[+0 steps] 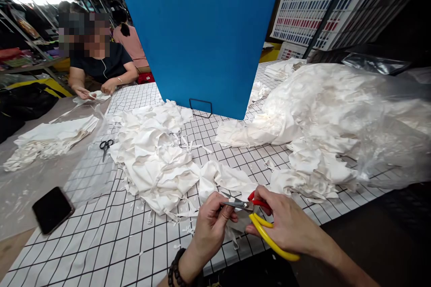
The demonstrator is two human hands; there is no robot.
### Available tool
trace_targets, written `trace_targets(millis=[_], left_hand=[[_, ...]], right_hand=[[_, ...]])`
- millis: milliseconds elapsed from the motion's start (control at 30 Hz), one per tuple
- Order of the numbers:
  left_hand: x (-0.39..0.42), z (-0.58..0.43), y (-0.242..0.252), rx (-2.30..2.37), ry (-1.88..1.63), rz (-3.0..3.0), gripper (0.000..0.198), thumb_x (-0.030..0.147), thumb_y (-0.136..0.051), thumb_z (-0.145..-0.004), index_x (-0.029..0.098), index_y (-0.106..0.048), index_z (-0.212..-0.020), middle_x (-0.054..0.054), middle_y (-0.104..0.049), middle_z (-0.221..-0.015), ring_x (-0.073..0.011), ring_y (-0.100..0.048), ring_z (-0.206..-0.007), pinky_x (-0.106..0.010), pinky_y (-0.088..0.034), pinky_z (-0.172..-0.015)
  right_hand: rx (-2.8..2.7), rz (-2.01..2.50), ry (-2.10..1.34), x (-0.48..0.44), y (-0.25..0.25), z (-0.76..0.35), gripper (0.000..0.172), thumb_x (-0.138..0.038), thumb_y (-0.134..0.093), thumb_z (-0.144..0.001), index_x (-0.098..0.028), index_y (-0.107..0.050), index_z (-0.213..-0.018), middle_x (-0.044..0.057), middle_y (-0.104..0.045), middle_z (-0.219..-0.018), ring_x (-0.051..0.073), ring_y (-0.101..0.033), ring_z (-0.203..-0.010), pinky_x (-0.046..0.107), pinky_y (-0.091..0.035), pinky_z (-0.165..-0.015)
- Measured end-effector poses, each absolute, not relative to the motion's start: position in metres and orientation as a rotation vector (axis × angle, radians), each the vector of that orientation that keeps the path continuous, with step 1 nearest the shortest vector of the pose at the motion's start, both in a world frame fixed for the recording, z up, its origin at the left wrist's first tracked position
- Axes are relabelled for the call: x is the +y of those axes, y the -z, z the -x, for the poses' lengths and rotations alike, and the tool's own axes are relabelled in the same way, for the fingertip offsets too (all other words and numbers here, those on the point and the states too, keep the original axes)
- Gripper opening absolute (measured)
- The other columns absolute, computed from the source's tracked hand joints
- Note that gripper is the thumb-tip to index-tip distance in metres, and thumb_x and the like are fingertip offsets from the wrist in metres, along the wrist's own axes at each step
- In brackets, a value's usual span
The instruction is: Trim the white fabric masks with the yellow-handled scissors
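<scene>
My right hand (286,219) grips a pair of scissors (244,205) with one red handle and one yellow handle. Their blades lie partly apart and point left, at the fingertips of my left hand (213,217). Those fingers are pinched on a white fabric piece (232,233), which hangs down below the blades and is partly hidden by both hands. Just beyond my hands, more white cloth (225,177) is spread on the table. A dark beaded bracelet (177,269) circles my left wrist.
White fabric heaps (158,157) cover the checkered table (111,242). Black scissors (106,145) and a phone (53,210) lie left. A tall blue panel (205,36) stands behind. Plastic-covered cloth (336,94) fills the right. At back left, a co-worker (101,65) handles white fabric.
</scene>
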State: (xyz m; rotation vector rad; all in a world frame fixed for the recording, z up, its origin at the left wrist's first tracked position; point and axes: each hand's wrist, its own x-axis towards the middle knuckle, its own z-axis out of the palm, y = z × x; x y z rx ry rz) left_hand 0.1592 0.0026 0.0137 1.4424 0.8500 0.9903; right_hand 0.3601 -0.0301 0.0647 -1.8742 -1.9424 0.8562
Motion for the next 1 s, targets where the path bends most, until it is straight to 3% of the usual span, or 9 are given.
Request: trace_targets(millis=[400,667,1000], left_hand=[[0.003,-0.157,-0.016,0.815,-0.973,-1.44,0.02,0.027,-0.053,-0.093,0.018,-0.065,-0.081,-0.003,-0.056,-0.076,-0.0146,-0.059,-0.068,-0.025,-0.047,-0.064],[0.003,-0.152,-0.014,0.843,-0.929,-1.431,0.024,0.029,-0.053,-0.093,0.018,-0.065,-0.076,-0.005,-0.058,-0.075,-0.0168,-0.059,-0.074,-0.026,-0.047,-0.067],[0.002,-0.15,-0.01,0.756,-0.91,-1.311,0.02,0.029,-0.055,-0.093,0.016,-0.067,-0.082,-0.005,-0.055,-0.082,-0.0148,-0.059,-0.069,-0.026,-0.05,-0.061]], right_hand=[[-1.917,1.854,-0.852,-0.032,-0.065,-0.354,0.035,-0.049,-0.071,-0.07,-0.025,-0.047,-0.081,-0.002,-0.062,-0.07,0.017,-0.054,-0.061,0.027,-0.036,-0.056],[-1.95,1.858,-0.888,-0.03,-0.065,-0.355,0.035,-0.047,-0.067,-0.074,-0.024,-0.041,-0.072,-0.006,-0.053,-0.058,0.013,-0.045,-0.052,0.025,-0.031,-0.051],[-1.907,1.759,-0.981,-0.03,-0.054,-0.359,0.034,-0.037,-0.068,-0.074,-0.022,-0.038,-0.067,-0.008,-0.042,-0.053,0.01,-0.034,-0.051,0.023,-0.025,-0.048]])
